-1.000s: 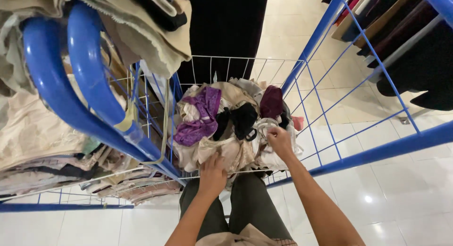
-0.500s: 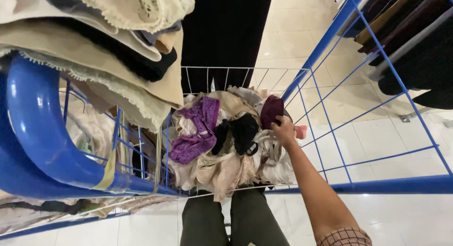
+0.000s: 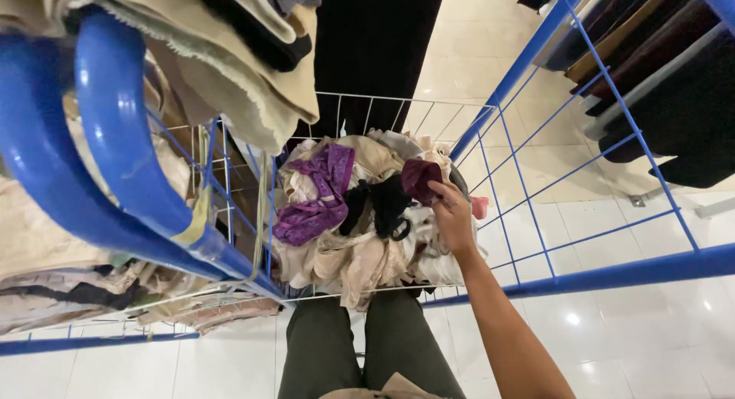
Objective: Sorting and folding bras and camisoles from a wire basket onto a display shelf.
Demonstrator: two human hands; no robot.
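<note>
Resting near the right rim of a white wire basket, a dark maroon garment is touched by the right hand, whose fingers are curled onto its lower edge — whether the cloth is truly pinched or only pressed cannot be told from this view. The maroon piece lies on top of a heap of mixed clothing that fills the basket. Just beside it, toward the middle, a black garment is seen, and further left a purple lacy piece is spread over beige and cream fabrics. A small pink item is tucked at the heap's right side, near the wrist. The left hand is not seen. Below the basket, the person's dark green trousers are visible above a white tiled floor. The basket is framed by a blue metal rack — on the left, thick blue bars are draped with beige cloth, and at upper right, dark hanging garments are lined up.
</note>
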